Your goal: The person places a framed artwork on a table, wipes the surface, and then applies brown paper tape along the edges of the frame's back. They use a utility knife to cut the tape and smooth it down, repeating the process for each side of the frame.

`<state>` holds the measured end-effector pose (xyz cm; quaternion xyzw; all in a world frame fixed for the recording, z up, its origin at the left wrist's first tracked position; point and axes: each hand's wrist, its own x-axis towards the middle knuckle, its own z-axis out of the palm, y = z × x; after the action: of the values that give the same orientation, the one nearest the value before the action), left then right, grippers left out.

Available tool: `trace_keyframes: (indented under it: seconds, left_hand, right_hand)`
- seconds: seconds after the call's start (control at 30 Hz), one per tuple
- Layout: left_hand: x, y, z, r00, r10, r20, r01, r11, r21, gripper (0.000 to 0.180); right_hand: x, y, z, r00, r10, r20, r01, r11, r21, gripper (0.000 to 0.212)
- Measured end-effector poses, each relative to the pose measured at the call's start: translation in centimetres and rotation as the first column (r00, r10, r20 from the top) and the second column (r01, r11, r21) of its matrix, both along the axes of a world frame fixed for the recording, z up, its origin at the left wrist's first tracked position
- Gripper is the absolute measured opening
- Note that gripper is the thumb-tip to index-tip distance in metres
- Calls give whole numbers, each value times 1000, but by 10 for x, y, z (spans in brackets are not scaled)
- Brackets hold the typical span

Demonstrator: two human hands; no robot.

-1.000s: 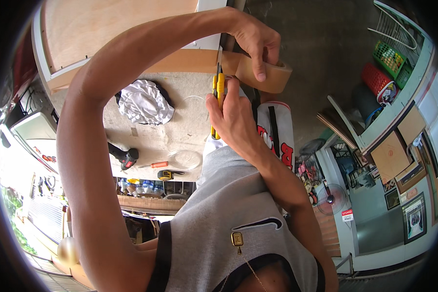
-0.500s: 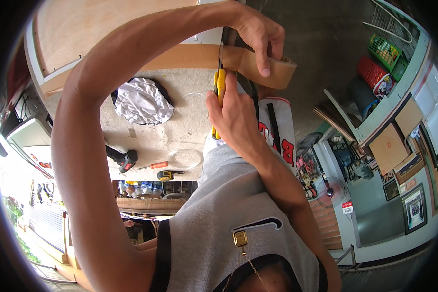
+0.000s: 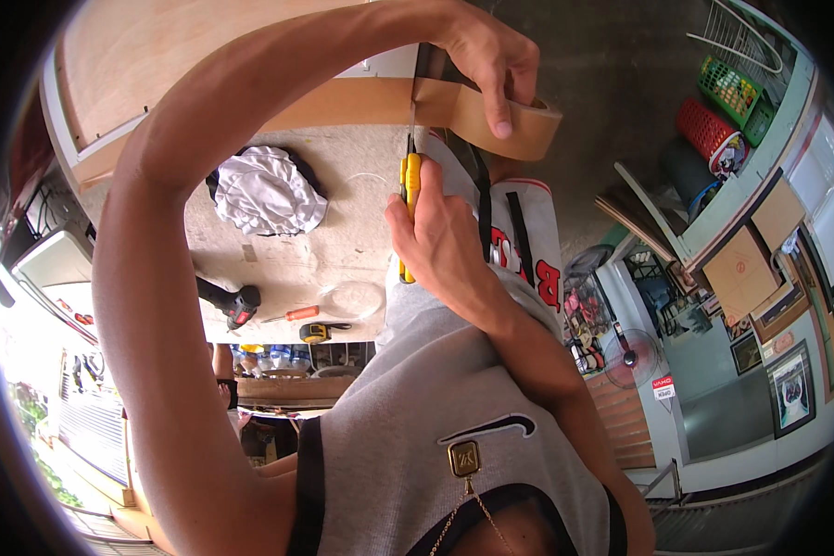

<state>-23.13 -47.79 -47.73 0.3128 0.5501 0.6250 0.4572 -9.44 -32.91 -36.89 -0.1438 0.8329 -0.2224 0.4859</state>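
Observation:
My left hand (image 3: 496, 69) reaches over the top and grips a roll of brown packing tape (image 3: 528, 130), thumb on its outer face. From the roll, a tape strip (image 3: 334, 104) runs left along the edge of a white-framed wooden panel (image 3: 195, 46). My right hand (image 3: 445, 236) is wrapped round a yellow and black utility knife (image 3: 410, 185). Its blade points away from me and overlaps the tape near the panel's right end. Whether the tape is severed all the way across cannot be made out.
On the pale worktop (image 3: 343, 232) lie a bunched white cloth (image 3: 269, 193), a black power drill (image 3: 236, 304), an orange-handled screwdriver (image 3: 301, 313), a tape measure (image 3: 317, 332) and a clear round lid (image 3: 354, 300). Baskets (image 3: 711, 130) and a fan (image 3: 628, 357) stand to the right.
My right hand has drawn the utility knife toward me and slightly left, its blade moving down across the tape. My left hand still holds the roll in nearly the same place.

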Motion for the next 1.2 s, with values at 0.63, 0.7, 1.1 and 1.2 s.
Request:
trace_keyframes:
  seconds: [0.63,0.7,1.1,1.2]
  left_hand:
    - [-5,-51,105,680,708,190,-733,661,159,30]
    - [7,-98,118,366,742,-561,-853,508,117,35]
    - [117,-188,40,27,78,-997,-938,-341,-52,16]
    - [149,-224,31,-239,76,-968,-739,-661,131,35]
  right_hand:
    - [-3,75,43,995,-89,45,97,969,-225,49]
    - [-13,76,35,964,-240,110,262,919,-293,47]
    - [-181,-75,-52,933,-356,61,346,831,-436,25]
    - [-205,-105,-58,964,-265,-34,225,874,-431,26]
